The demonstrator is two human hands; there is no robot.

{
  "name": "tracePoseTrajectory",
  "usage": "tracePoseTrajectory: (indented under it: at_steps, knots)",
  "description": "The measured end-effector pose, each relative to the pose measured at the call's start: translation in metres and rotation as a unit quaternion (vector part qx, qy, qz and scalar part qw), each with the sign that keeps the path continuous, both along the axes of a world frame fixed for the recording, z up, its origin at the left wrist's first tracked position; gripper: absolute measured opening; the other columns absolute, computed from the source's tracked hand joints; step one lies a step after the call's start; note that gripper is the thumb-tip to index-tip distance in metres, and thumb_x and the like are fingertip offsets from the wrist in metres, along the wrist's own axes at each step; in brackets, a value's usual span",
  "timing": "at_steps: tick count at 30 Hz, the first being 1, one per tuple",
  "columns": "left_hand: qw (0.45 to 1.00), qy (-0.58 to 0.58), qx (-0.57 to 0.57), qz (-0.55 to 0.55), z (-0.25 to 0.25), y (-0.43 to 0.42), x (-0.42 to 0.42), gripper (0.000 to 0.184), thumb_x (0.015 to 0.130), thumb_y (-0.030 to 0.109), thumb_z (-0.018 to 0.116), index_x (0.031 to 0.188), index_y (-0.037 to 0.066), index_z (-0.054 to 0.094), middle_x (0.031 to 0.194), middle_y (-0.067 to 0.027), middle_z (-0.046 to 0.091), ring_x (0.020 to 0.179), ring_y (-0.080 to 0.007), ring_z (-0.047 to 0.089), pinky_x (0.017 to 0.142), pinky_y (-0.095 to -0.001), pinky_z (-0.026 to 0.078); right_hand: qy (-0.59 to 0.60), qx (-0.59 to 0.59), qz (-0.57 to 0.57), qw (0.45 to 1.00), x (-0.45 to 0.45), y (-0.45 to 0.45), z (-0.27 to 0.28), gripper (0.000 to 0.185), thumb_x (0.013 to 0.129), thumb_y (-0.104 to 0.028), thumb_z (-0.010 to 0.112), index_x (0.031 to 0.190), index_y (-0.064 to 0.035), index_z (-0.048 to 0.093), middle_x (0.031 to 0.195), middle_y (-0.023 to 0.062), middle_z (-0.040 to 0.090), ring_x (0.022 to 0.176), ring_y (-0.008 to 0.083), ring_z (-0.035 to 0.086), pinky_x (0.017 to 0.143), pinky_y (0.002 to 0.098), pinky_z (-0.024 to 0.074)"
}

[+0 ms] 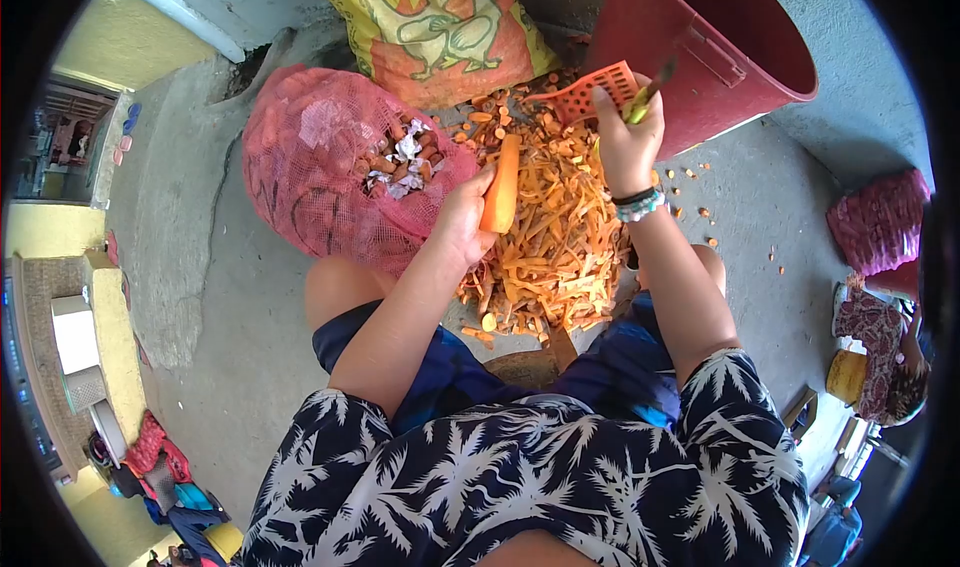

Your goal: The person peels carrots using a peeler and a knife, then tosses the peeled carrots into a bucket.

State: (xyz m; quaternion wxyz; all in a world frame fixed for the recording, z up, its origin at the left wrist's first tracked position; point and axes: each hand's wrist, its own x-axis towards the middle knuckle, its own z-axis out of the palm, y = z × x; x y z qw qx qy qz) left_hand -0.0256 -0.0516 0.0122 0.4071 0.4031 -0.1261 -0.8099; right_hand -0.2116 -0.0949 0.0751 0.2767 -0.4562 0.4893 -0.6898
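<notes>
My left hand (pixel 465 212) is wrapped round a peeled carrot (pixel 504 182), which points up and away from me. My right hand (pixel 632 147) grips a yellow-green-handled knife (pixel 640 105); its dark blade is blurred and tips upward. Just behind the right thumb is an orange perforated plastic basket (pixel 583 97), and I cannot tell whether the thumb touches it. Between and below both hands lies a big heap of carrot peelings (pixel 560 257), with cut carrot ends scattered at its edges.
A pink mesh sack (pixel 310 157) with unpeeled carrots and paper scraps sits at left. Behind the heap stand a yellow-orange sack (pixel 430 27) printed with chickens and a large red bin (pixel 650 57). Another pink sack (pixel 880 222) and a person (pixel 880 347) are at far right.
</notes>
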Motion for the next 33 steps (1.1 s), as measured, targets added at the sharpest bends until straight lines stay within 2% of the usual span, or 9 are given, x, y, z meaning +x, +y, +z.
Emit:
tracePoseTrajectory:
  at_steps: [8, 11, 19, 22, 23, 24, 28, 30, 33]
  knots:
    - [0.997, 0.049, 0.030, 0.055, 0.015, -0.002, -0.002, 0.028, 0.094, 0.027, 0.039, 0.112, 0.008, 0.049, 0.093, -0.0040, 0.056, 0.077, -0.0148, 0.055, 0.067, -0.0306, 0.048, -0.081, 0.150, 0.153, 0.973, 0.024, 0.043, -0.004, 0.033, 0.081, -0.004, 0.062, 0.110, -0.0010, 0.049, 0.097, 0.0059, 0.060, 0.079, 0.0091, 0.056, 0.065, 0.0237, 0.0491]
    - [0.998, 0.046, 0.020, 0.039, 0.005, -0.003, 0.005, 0.029, 0.092, 0.029, 0.040, 0.109, 0.008, 0.049, 0.090, -0.0061, 0.056, 0.075, -0.0187, 0.056, 0.063, -0.0347, 0.049, -0.131, 0.142, 0.078, 0.978, 0.003, 0.025, 0.003, 0.029, 0.078, -0.004, 0.065, 0.103, -0.0077, 0.051, 0.082, 0.0018, 0.060, 0.056, 0.0050, 0.051, 0.043, 0.0185, 0.0394]
    - [0.976, -0.108, 0.173, 0.073, -0.036, -0.002, 0.000, 0.022, 0.089, 0.025, 0.047, 0.101, 0.007, 0.050, 0.082, -0.0076, 0.055, 0.072, -0.0201, 0.057, 0.057, -0.0316, 0.048, -0.288, 0.054, -0.059, 0.954, -0.096, -0.015, 0.001, 0.014, 0.082, -0.003, 0.060, 0.093, -0.0047, 0.051, 0.071, 0.0024, 0.057, 0.048, 0.0076, 0.044, 0.043, 0.0233, 0.0371]
    - [0.993, -0.022, -0.110, 0.021, 0.004, -0.043, -0.026, 0.021, 0.087, 0.014, 0.050, 0.105, 0.004, 0.048, 0.093, -0.0079, 0.052, 0.075, -0.0160, 0.055, 0.063, -0.0301, 0.048, -0.398, 0.092, -0.045, 0.912, -0.107, -0.017, 0.001, 0.008, 0.086, -0.003, 0.053, 0.079, -0.0057, 0.054, 0.065, 0.0026, 0.056, 0.042, 0.0080, 0.038, 0.042, 0.0242, 0.0330]
    - [0.972, -0.114, -0.198, 0.055, 0.085, -0.041, -0.061, 0.033, 0.087, 0.015, 0.051, 0.115, -0.001, 0.045, 0.102, -0.0091, 0.051, 0.087, -0.0150, 0.053, 0.076, -0.0295, 0.046, -0.392, 0.098, -0.039, 0.914, -0.106, -0.018, -0.002, 0.008, 0.086, -0.005, 0.053, 0.078, -0.0055, 0.054, 0.063, 0.0013, 0.053, 0.044, 0.0080, 0.037, 0.044, 0.0249, 0.0341]
    - [0.914, -0.092, -0.394, 0.033, 0.123, -0.051, -0.079, 0.057, 0.083, 0.022, 0.056, 0.129, -0.003, 0.035, 0.098, -0.0078, 0.052, 0.088, -0.0136, 0.052, 0.077, -0.0276, 0.044, -0.384, 0.101, -0.033, 0.917, -0.106, -0.019, -0.003, 0.009, 0.087, -0.006, 0.052, 0.078, -0.0054, 0.054, 0.060, 0.0000, 0.050, 0.045, 0.0080, 0.036, 0.045, 0.0255, 0.0351]
    - [0.774, -0.164, -0.596, 0.137, 0.187, -0.039, -0.121, 0.062, 0.081, 0.024, 0.061, 0.127, -0.009, 0.035, 0.131, -0.0247, 0.036, 0.123, -0.0310, 0.037, 0.098, -0.0338, 0.036, -0.408, 0.126, -0.025, 0.904, -0.097, -0.027, -0.010, 0.008, 0.086, -0.003, 0.053, 0.079, -0.0054, 0.054, 0.065, 0.0030, 0.056, 0.043, 0.0079, 0.038, 0.043, 0.0236, 0.0325]
    - [0.680, -0.302, -0.653, 0.143, 0.151, -0.034, -0.115, 0.059, 0.083, 0.017, 0.060, 0.133, -0.001, 0.033, 0.128, -0.0165, 0.041, 0.119, -0.0241, 0.042, 0.098, -0.0354, 0.034, -0.410, 0.151, -0.017, 0.899, -0.094, -0.028, -0.006, 0.008, 0.086, -0.003, 0.053, 0.078, -0.0047, 0.054, 0.066, 0.0029, 0.056, 0.044, 0.0081, 0.039, 0.043, 0.0236, 0.0326]
    - [0.673, -0.449, -0.582, 0.085, 0.043, -0.034, -0.084, 0.051, 0.084, 0.016, 0.057, 0.128, -0.001, 0.039, 0.124, -0.0199, 0.046, 0.113, -0.0271, 0.049, 0.094, -0.0374, 0.040, -0.397, 0.149, -0.007, 0.906, -0.098, -0.032, -0.009, 0.009, 0.087, -0.009, 0.052, 0.080, -0.0064, 0.057, 0.066, -0.0008, 0.053, 0.049, 0.0078, 0.037, 0.047, 0.0236, 0.0327]
